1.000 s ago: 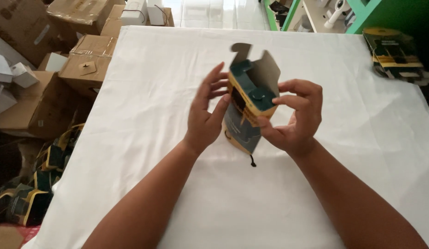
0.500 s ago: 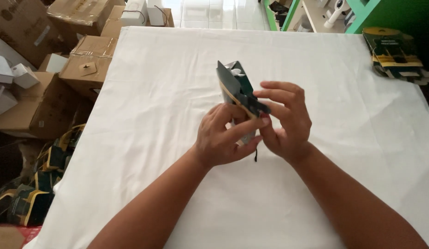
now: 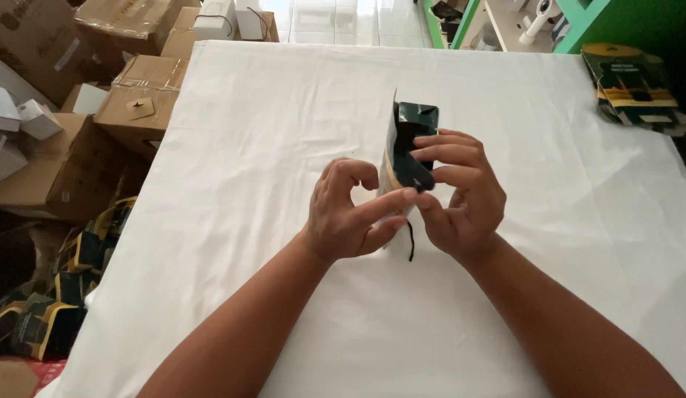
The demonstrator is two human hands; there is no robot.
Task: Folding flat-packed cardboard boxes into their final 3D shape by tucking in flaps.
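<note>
Presently both hands meet over the middle of the white cloth-covered table (image 3: 284,110), holding between them a small dark green cardboard carton with a yellow band and a pale inner face (image 3: 409,151), upright and lifted just clear of the cloth. The right hand (image 3: 461,199) is curled around the carton's near side, its fingers (image 3: 439,155) laid across the dark front panel and pinching it against the thumb. The left hand (image 3: 350,210) is half closed, forefinger and thumb extended to the carton's lower edge, where they press on the pale side; its other fingers are curled and hold nothing. A short black cord (image 3: 411,242) hangs below the carton, between the two hands. Judgement: the carton appears to be in the course of being folded or closed, seen nearly edge-on, so whether its flaps are tucked cannot be told. To do this well, the right hand should keep the panels square while the left thumb guides the edge home, pressing along the crease and not on the panel face, with the cord kept out of the seam. Elsewhere: a stack of like dark green and yellow flat cartons (image 3: 634,88) at the table's far right corner, well apart; brown corrugated boxes (image 3: 137,110) on the floor to the left; more green and yellow cartons (image 3: 56,295) heaped below them.
</note>
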